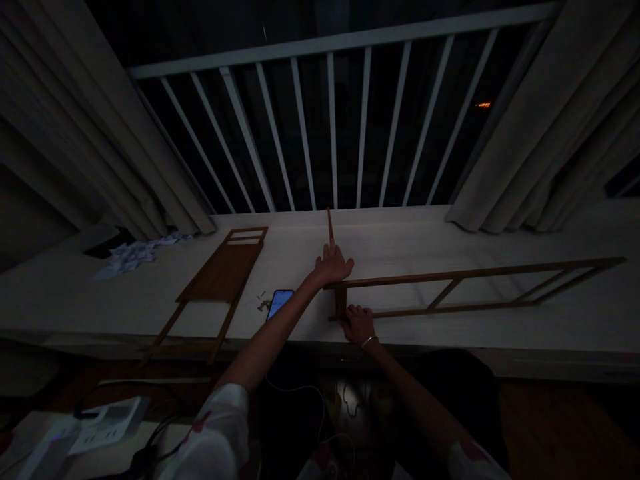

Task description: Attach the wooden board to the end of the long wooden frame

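Two pale curtains [530, 133] hang either side of a white balcony railing [340, 50] at our 12 o'clock; what do we have below it?

A long white ledge [425, 233] runs across, with a long wooden ladder-like frame [480, 287] lying on it at our 3 o'clock and a second wooden frame [220, 273], partly solid panel, at our 10 o'clock.

And the smaller things?

Crumpled paper [133, 257] lies beyond that second frame, a phone [279, 303] sits just beside our left arm [270, 327], and small metal fittings [263, 304] lie next to the phone.

What about our hands?

Our right hand [359, 325] is curled closed on the near end of the long frame, around its short post [341, 300] and lower rail [440, 310]. Our left hand [333, 265] is nearly closed just beyond that post, its fingers seeming to pinch an upright thin wooden strip [330, 227], though we cannot tell how firmly
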Motion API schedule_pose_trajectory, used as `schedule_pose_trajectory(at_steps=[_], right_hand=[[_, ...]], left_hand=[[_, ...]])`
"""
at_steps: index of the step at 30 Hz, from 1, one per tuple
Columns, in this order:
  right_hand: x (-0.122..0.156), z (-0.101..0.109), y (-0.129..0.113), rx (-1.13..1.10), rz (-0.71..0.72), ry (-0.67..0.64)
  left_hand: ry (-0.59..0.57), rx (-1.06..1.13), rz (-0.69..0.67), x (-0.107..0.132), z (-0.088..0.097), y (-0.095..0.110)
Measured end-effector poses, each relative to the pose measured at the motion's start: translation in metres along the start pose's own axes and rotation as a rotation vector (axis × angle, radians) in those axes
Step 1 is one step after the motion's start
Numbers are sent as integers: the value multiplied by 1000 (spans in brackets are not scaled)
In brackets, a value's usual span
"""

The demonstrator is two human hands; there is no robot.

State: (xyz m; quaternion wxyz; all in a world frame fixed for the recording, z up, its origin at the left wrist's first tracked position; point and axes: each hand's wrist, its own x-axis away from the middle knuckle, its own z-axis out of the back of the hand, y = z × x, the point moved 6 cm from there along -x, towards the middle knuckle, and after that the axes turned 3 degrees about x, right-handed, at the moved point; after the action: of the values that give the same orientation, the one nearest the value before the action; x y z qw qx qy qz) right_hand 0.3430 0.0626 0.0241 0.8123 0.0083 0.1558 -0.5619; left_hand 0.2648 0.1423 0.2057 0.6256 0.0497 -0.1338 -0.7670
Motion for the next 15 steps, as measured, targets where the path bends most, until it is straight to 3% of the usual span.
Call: schedule_pose_trajectory(at_steps=[9, 15], right_hand=[[1, -1, 1, 2, -13, -14], [2, -2, 1, -1, -4, 15]], left_hand=[[228, 34, -3, 13, 1, 14], [221, 76, -57, 9, -1, 14]])
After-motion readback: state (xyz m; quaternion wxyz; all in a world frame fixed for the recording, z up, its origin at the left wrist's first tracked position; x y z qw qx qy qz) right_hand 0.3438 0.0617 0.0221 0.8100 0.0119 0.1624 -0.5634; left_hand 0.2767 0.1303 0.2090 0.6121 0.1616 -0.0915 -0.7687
